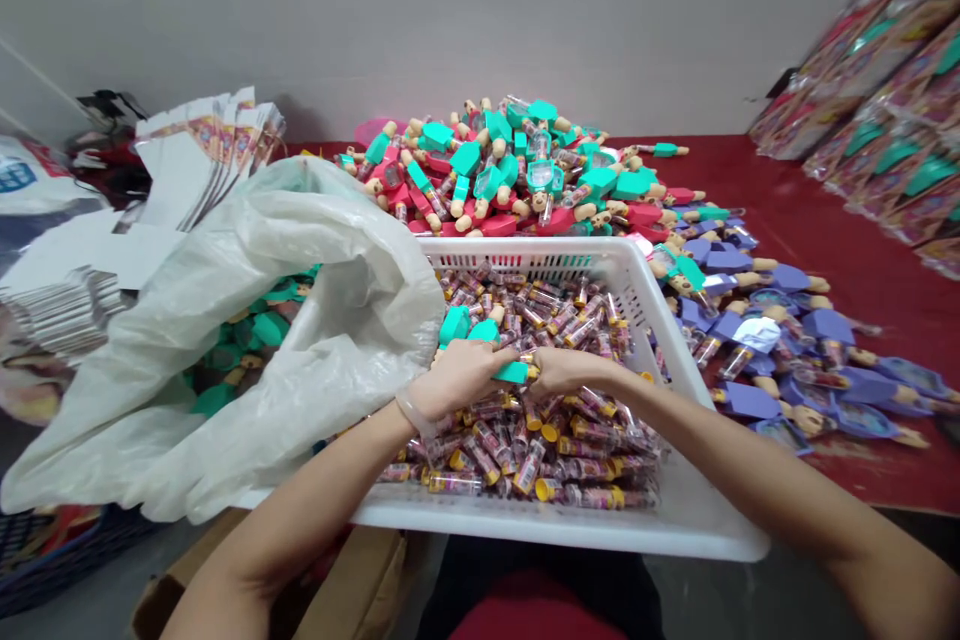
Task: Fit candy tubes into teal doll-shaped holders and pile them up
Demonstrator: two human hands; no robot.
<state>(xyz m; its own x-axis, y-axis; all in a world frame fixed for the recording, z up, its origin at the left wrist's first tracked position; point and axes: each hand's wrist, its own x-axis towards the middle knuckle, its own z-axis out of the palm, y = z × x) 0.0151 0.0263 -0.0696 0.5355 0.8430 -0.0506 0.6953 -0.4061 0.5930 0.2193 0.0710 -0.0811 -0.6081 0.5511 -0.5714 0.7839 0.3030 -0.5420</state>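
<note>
Over the white basket [547, 530] my two hands meet, both with closed fingers. My left hand [463, 378] grips a green plastic toy [513, 372], partly hidden by the fingers. Against its right end, my right hand [562, 370] pinches a small tube [532, 371], of which only a bit of yellow shows. Many clear tubes with yellow caps [529, 465] and printed labels fill the basket. Just beyond my left hand lie more green toys [454, 324] on the tubes.
An open whitish plastic bag [360, 320] with green toys leans over the basket's left side. Behind is a heap of green and red toys [480, 165]; purple toys [787, 360] lie right on the red table [780, 200]. Printed cards [195, 160] stand left, packaged goods [892, 110] right.
</note>
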